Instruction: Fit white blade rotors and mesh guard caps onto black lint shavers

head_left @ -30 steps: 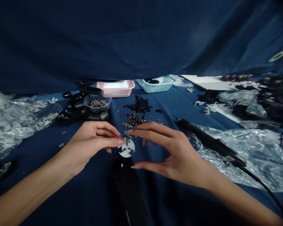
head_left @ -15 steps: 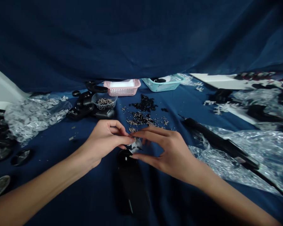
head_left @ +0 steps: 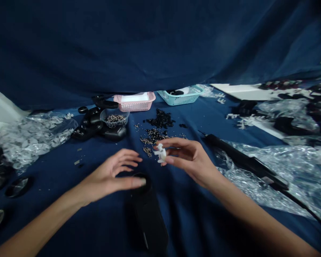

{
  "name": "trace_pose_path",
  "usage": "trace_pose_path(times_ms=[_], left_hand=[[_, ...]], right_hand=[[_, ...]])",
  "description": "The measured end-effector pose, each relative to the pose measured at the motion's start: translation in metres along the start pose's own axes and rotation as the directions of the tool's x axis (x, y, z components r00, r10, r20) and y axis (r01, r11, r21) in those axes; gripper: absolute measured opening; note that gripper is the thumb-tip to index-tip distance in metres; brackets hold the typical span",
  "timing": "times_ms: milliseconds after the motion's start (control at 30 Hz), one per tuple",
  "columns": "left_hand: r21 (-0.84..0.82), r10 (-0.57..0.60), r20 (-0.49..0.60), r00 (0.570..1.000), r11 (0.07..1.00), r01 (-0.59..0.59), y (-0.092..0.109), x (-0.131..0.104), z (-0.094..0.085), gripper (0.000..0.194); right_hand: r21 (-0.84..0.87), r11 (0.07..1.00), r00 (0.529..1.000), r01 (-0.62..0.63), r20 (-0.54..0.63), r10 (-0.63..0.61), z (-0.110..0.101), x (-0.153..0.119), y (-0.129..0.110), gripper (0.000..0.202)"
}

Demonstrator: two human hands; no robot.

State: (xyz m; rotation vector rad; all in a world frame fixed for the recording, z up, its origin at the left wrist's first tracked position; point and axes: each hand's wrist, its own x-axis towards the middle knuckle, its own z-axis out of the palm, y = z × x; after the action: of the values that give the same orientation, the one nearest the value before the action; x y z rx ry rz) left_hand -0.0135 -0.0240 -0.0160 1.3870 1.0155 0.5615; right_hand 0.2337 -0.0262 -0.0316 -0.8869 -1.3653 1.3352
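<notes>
Dark blue hanging cloth is closing off the far edge of the bench, whose top is lying under blue cloth as well. Right hand: thumb and fingers narrowed to a pinch, gripping a small white plastic part above the middle of the bench. Left hand: fingers spreading wide, thumb standing well apart from them, all pointing toward the white part. Left thumb tip is overlapping the far end of a long black housing, which is running toward the near edge; contact, cannot tell. Beyond the hands, loose screws and a heap of black pieces are lying. Toward the far edge, a pink basket is sitting beside a turquoise basket. Toward the right edge, a black corded tool is resting on clear plastic wrap. Toward the left edge, a clear bag is holding pale parts.
</notes>
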Motion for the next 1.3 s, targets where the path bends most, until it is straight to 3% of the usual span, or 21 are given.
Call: trace_pose_path(times_ms=[67, 167, 300, 400, 500, 767, 833, 933, 1000, 1167, 1300], left_hand=[[0.06, -0.037, 0.085, 0.996, 0.998, 0.032, -0.02, -0.002, 0.005, 0.077], [0.038, -0.085, 0.013, 0.996, 0.996, 0.084, -0.038, -0.002, 0.015, 0.079], [-0.341, -0.082, -0.136, 0.987, 0.94, 0.031, -0.043, -0.004, 0.016, 0.064], [-0.692, -0.09, -0.126, 0.988, 0.721, -0.022, -0.049, -0.007, 0.008, 0.05], [-0.824, -0.158, -0.054, 0.986, 0.565, 0.046, -0.057, -0.008, 0.003, 0.046], [-0.817, -0.315, 0.129, 0.94, 0.504, 0.281, -0.053, 0.0, 0.009, 0.059], [-0.837, -0.437, 0.118, 0.892, 0.44, 0.326, -0.046, 0.0, 0.012, 0.056], [-0.858, -0.621, 0.084, 0.779, 0.352, 0.373, -0.04, -0.002, 0.019, 0.044], [-0.859, -0.645, 0.027, 0.764, 0.376, 0.348, -0.04, -0.005, 0.025, 0.033], [-0.798, -0.553, -0.062, 0.831, 0.527, 0.291, -0.049, -0.011, 0.034, 0.054], [-0.745, -0.501, -0.146, 0.853, 0.623, 0.238, -0.049, -0.011, 0.035, 0.052]], right_hand=[[0.226, 0.972, 0.998, -0.064, -0.003, 0.067, -0.004, 0.003, 0.006, 0.037], [0.407, 0.901, 0.988, -0.152, 0.034, 0.152, -0.005, 0.004, 0.011, 0.039], [0.505, 0.846, 0.985, -0.171, 0.076, 0.154, -0.001, 0.002, 0.016, 0.034], [0.523, 0.84, 0.988, -0.148, 0.111, 0.105, 0.004, -0.001, 0.022, 0.034], [0.483, 0.865, 0.986, -0.137, 0.151, 0.073, 0.009, -0.004, 0.027, 0.036], [0.304, 0.952, 0.978, -0.025, 0.204, -0.039, 0.018, -0.009, 0.027, 0.037], [0.141, 0.989, 0.977, 0.043, 0.2, -0.071, 0.021, -0.009, 0.026, 0.041], [-0.122, 0.979, 0.973, 0.161, 0.188, -0.136, 0.026, -0.011, 0.024, 0.049], [-0.22, 0.948, 0.963, 0.231, 0.189, -0.191, 0.029, -0.012, 0.023, 0.05], [-0.337, 0.891, 0.948, 0.304, 0.204, -0.246, 0.031, -0.014, 0.023, 0.047], [-0.381, 0.876, 0.952, 0.296, 0.193, -0.238, 0.032, -0.014, 0.025, 0.042]])
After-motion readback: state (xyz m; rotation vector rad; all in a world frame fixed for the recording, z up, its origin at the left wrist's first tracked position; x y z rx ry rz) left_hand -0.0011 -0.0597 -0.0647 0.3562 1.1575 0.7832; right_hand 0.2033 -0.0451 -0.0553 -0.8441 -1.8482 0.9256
